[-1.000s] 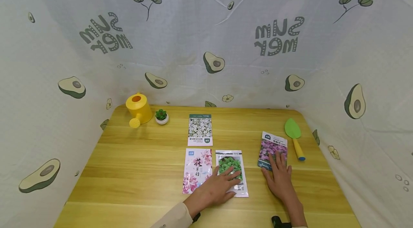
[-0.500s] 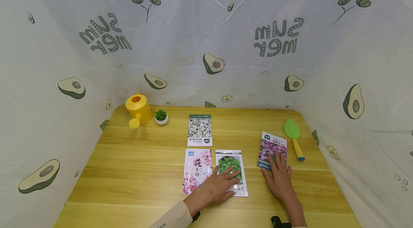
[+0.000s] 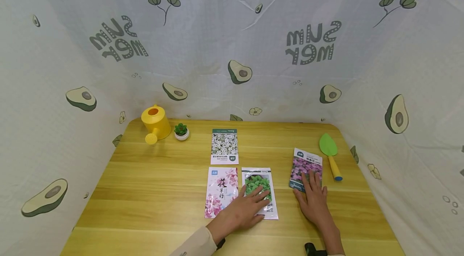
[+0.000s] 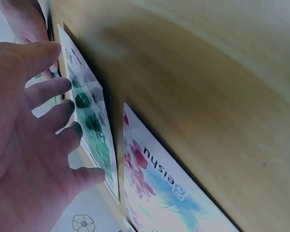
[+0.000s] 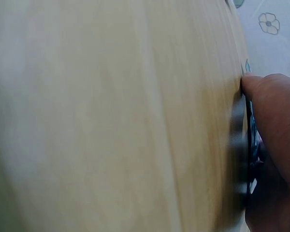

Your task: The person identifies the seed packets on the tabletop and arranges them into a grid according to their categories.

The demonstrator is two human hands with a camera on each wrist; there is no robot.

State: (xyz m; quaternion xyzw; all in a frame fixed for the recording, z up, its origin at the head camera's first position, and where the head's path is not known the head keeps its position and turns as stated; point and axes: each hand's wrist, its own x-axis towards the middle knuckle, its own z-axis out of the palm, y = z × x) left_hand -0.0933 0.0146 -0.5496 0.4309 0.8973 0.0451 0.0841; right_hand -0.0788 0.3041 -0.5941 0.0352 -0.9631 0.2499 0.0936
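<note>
My left hand (image 3: 241,212) lies over a seed packet with green leaves (image 3: 258,185), its fingers spread and straight, the fingertips touching the packet's face. The left wrist view shows those fingertips (image 4: 71,84) along the green packet (image 4: 94,123). Immediately left of it lies a pink blossom packet (image 3: 222,192). Farther back is a packet with white flowers (image 3: 224,146), directly behind the pink one. On the right, my right hand (image 3: 314,203) rests its extended fingers on the near part of a purple-flower packet (image 3: 307,163), which lies slightly turned. The right wrist view catches mostly its thumb (image 5: 266,92) beside the tabletop.
A yellow watering can (image 3: 156,122) stands at the back left corner, with a small potted succulent (image 3: 181,131) beside it. A green trowel with a yellow handle (image 3: 329,149) lies right of the purple packet. Printed cloth (image 3: 203,26) surrounds the wooden table (image 3: 145,191).
The green-leaf packet under my left hand has slid very slightly away from me, lining up its far edge with the pink packet's. My right hand and its packet stay still.
</note>
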